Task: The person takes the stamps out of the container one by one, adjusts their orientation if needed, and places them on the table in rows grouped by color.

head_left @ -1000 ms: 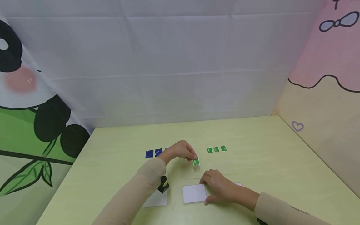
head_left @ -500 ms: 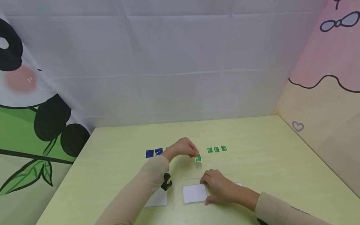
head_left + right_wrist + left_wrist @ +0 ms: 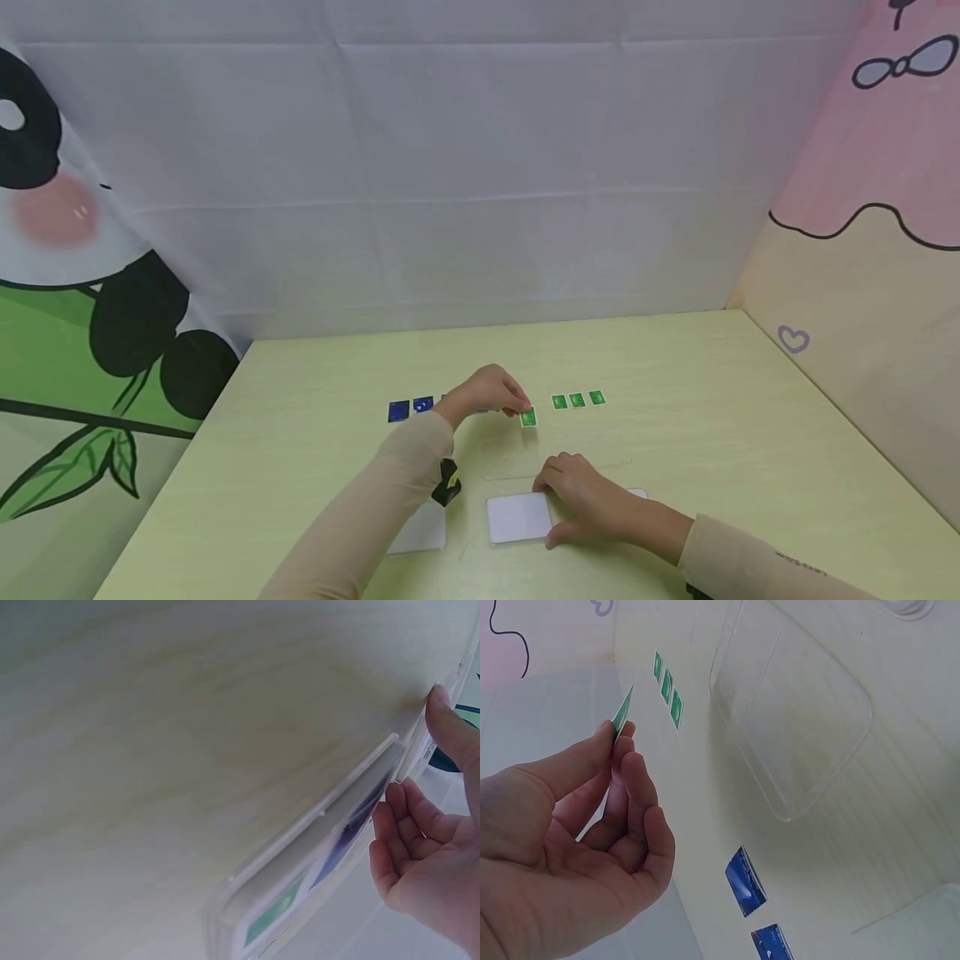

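My left hand [image 3: 487, 392] pinches a small green card [image 3: 528, 417] between thumb and fingertips, raised above the table. The left wrist view shows that card [image 3: 624, 711] nearly edge-on. Three similar green cards [image 3: 577, 399] lie in a row just beyond, to the right. A row of dark blue cards [image 3: 399, 411] sits at left, partly hidden by my left wrist. My right hand [image 3: 585, 500] holds the right end of a flat white rectangular case [image 3: 517, 517], thumb at the near edge and fingers at the far edge.
A clear plastic case [image 3: 866, 720] lies in front of the green cards. Another white rectangle [image 3: 423, 532] is partly under my left forearm, and one more [image 3: 637, 492] shows behind my right hand. In the right wrist view, a clear-edged case [image 3: 322, 817] bears green and blue pictures.
My left hand has moved slightly right and away from me with the green card, then barely shifted. The right hand stays in the same place on the white case.
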The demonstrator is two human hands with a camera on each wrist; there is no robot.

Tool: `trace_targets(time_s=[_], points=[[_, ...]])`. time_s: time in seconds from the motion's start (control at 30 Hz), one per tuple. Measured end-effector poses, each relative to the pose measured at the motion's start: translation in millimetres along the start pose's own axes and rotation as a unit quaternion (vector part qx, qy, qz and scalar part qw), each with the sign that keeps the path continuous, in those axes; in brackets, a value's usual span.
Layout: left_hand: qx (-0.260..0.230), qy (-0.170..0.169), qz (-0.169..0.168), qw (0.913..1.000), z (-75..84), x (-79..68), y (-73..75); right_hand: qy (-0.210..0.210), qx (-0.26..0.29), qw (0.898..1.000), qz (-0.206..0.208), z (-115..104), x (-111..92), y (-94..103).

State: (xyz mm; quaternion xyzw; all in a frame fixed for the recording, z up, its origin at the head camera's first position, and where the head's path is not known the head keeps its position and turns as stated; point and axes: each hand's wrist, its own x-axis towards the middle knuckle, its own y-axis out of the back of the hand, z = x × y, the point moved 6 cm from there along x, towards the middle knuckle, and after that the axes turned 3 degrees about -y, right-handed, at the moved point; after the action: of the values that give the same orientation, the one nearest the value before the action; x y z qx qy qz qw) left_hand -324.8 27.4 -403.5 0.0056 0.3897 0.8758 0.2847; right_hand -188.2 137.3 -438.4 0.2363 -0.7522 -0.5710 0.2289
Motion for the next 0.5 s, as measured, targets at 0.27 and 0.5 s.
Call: trace_targets(time_s=[0.27,0.5], points=[[-0.004,0.000,0.004,1.0000,2.3,3.1,1.6,0.006,0.000,1.000,0.001,0.0,0.3,-0.2],[0.015,-0.008,0.004,0.9998,4.5,7.8,4.2,0.005,-0.002,1.000,0.001,-0.3,0.7,0.6]])
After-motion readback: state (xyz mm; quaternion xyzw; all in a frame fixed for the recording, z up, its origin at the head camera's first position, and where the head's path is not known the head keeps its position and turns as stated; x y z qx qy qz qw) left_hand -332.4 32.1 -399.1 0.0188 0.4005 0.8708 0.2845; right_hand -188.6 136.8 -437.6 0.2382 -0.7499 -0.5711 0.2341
